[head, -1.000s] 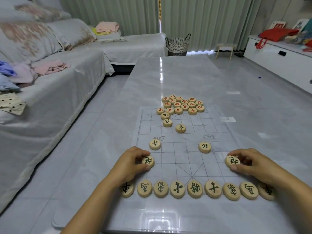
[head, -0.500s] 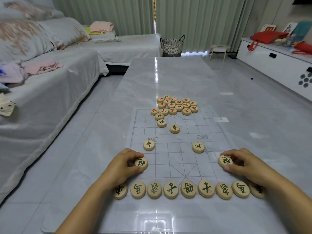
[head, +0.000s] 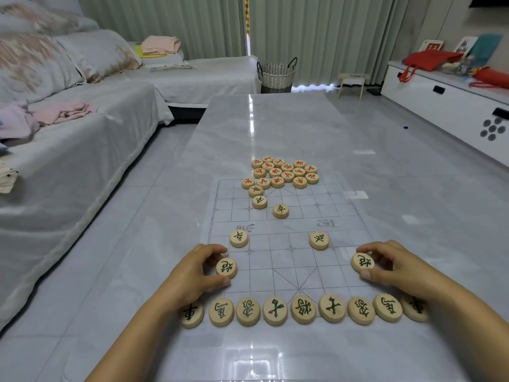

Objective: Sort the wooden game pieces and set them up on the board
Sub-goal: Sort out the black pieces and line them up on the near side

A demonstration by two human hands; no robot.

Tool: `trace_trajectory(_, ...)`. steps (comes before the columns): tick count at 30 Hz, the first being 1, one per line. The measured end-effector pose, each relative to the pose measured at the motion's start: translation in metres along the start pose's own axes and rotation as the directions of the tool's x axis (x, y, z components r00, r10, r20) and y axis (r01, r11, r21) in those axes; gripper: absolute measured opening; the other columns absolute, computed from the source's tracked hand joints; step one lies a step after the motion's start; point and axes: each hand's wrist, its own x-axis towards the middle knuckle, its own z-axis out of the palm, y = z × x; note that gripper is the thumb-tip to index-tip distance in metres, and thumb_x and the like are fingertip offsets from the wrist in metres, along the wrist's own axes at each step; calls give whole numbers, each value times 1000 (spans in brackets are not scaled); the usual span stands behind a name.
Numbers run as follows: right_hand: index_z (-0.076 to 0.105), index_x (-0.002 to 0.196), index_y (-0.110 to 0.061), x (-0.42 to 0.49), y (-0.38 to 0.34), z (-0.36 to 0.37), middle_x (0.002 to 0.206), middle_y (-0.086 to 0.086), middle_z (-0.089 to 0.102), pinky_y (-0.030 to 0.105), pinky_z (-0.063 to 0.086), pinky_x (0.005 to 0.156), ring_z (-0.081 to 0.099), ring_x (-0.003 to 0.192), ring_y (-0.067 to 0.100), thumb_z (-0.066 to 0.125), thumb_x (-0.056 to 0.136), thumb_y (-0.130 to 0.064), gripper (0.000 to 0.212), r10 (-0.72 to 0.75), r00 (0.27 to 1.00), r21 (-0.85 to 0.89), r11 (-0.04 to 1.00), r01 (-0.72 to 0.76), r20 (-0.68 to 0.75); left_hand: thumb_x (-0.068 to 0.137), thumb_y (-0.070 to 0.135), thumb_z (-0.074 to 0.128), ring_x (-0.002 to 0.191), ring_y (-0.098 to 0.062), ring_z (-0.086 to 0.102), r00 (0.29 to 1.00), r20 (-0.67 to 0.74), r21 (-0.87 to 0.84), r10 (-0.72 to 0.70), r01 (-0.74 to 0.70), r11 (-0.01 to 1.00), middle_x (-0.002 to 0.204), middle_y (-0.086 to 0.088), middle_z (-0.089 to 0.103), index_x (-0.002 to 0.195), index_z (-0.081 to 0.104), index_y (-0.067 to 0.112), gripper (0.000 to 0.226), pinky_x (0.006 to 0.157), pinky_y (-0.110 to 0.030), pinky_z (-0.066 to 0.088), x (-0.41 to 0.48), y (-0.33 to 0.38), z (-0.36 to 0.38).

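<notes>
A clear plastic board [head: 289,260] with a printed grid lies on the grey table. My left hand [head: 192,274] pinches a round wooden piece with a green character [head: 226,268] at the board's left side. My right hand [head: 396,268] pinches a matching green piece [head: 362,262] at the right side. Both pieces lie flat on the board. A row of several green pieces [head: 303,310] runs along the near edge. Two green pieces [head: 238,238] [head: 319,240] sit just beyond my hands, three more [head: 280,210] further up. A cluster of red-lettered pieces [head: 283,172] lies at the far edge.
The glossy grey table [head: 275,128] stretches away from me. A covered sofa [head: 68,150] with folded clothes runs along the left. A wicker basket [head: 276,74] stands past the table's far end. A white cabinet [head: 454,106] with red bags is at the right.
Both hands stay on their pieces with almost no movement. The camera view has shifted slightly leftward and downward across the frames.
</notes>
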Motion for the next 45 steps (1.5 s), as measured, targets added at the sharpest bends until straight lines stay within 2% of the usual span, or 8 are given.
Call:
trace_trajectory(6, 49, 118, -29, 2, -8, -9, 99, -4, 54, 14, 39, 71, 52, 89, 7, 63, 84, -30, 37, 41, 999, 64, 997, -40, -14, 72, 20, 76, 98, -6, 51, 1000, -8, -36, -18, 18, 999, 106, 8, 54, 111, 48, 33, 50, 77, -12, 40, -1, 3, -2)
trace_trajectory(10, 52, 123, -28, 17, -31, -11, 98, -10, 51, 20, 41, 72, 52, 84, 4, 57, 88, -34, 35, -65, 988, -136, 990, 45, -144, 78, 19, 70, 97, -3, 52, 981, -192, -101, -2, -18, 995, 104, 9, 56, 106, 55, 30, 33, 75, -16, 42, 2, 16, -1)
trace_trajectory(17, 48, 127, -37, 60, -70, 9, 119, -9, 41, 23, 40, 89, 48, 101, 9, 57, 87, -29, 42, -215, 961, -293, 920, 259, 175, 83, 21, 64, 90, -4, 52, 976, -167, 16, 138, -137, 990, 104, 6, 54, 109, 57, 23, 27, 71, -10, 39, 42, 62, 18)
trace_trajectory(27, 51, 86, -38, 53, 6, -46, 90, -7, 53, 25, 44, 71, 54, 79, 8, 66, 77, -46, 19, -32, 991, -246, 969, -1, -129, 86, 27, 57, 107, -19, 50, 993, -21, 359, 117, -102, 928, 126, 0, 48, 128, 43, 25, 45, 88, -30, 45, 103, 87, 51)
trace_trajectory(33, 48, 101, -46, 38, 22, -39, 94, -14, 49, 20, 41, 75, 52, 85, 3, 41, 56, -87, 61, 22, 991, -80, 996, -33, -134, 87, 27, 55, 101, -24, 50, 987, -33, 518, 159, -119, 847, 119, -5, 45, 115, 50, 15, 31, 81, -37, 49, 133, 100, 79)
trace_trajectory(36, 41, 119, -46, 36, 23, -45, 97, -13, 44, 14, 39, 76, 51, 87, 4, 60, 80, -50, 43, -4, 1000, -153, 988, 3, -10, 91, 26, 49, 97, -21, 50, 970, -82, 464, 230, -168, 870, 117, -3, 45, 113, 51, 18, 24, 74, -32, 47, 137, 91, 82)
trace_trajectory(38, 40, 109, -52, 37, 22, -46, 96, -13, 46, 11, 39, 75, 51, 86, 4, 61, 86, -32, 38, -47, 998, -175, 983, 53, 34, 93, 28, 47, 96, -19, 49, 964, -94, 415, 251, -191, 890, 117, -2, 45, 112, 52, 22, 21, 74, -29, 45, 137, 88, 80)
trace_trajectory(45, 51, 95, -44, 37, 26, -42, 85, -6, 57, 21, 43, 68, 53, 74, 10, 65, 80, -39, 21, -43, 998, -128, 991, 37, -45, 86, 26, 58, 105, -13, 50, 959, 147, 162, 242, -265, 951, 122, 9, 48, 122, 43, 31, 39, 86, -25, 42, 110, 118, 99)
